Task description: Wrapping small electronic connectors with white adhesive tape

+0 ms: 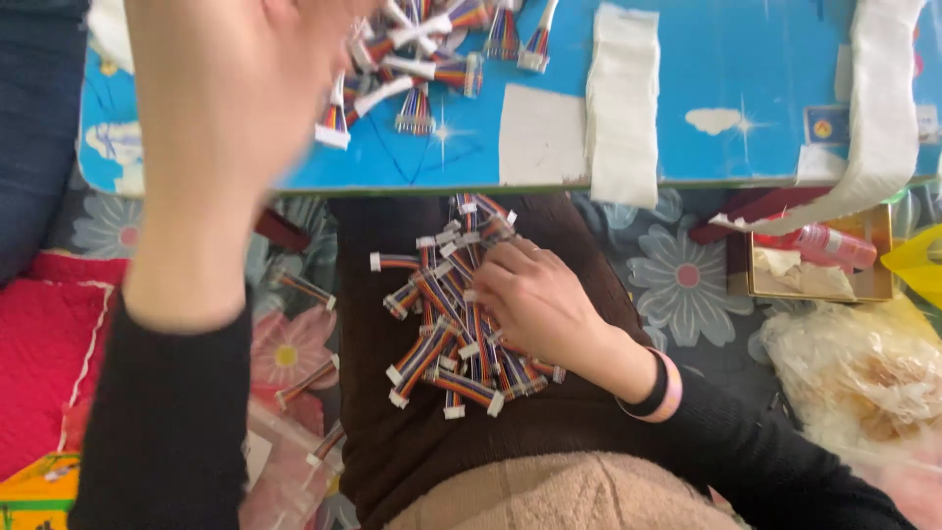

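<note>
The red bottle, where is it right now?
In the head view, the red bottle lies at the right, in a shallow box just below the blue table's edge.

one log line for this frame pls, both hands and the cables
left hand: raised, blurred, grip unclear | right hand: resting on lap pile of short rainbow ribbon cables with white plugs | blue table: more cables
</note>
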